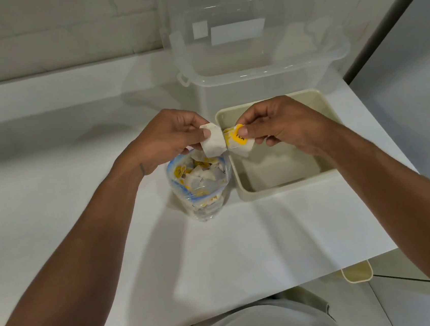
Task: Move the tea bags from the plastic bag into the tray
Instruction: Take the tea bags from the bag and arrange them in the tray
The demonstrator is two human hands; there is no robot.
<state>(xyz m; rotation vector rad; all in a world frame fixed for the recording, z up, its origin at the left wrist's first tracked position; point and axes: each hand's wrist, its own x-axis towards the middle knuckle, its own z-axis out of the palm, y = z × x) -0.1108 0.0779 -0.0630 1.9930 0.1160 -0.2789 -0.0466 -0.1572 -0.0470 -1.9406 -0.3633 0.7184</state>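
A clear plastic bag (200, 188) with a blue zip rim stands open on the white counter, holding several white and yellow tea bags. Right of it sits a cream rectangular tray (245, 188), which looks bare inside. My left hand (169, 138) pinches a white tea bag (213, 141) above the plastic bag. My right hand (279, 127) pinches a second tea bag with a yellow tag (238, 140), held over the tray's left rim. The two tea bags touch between my hands.
A large clear plastic storage box (260, 78) stands behind the tray against the tiled wall. The white counter (77, 177) ends at the right and near edges. A cream object (358, 272) sits below the counter's near right corner.
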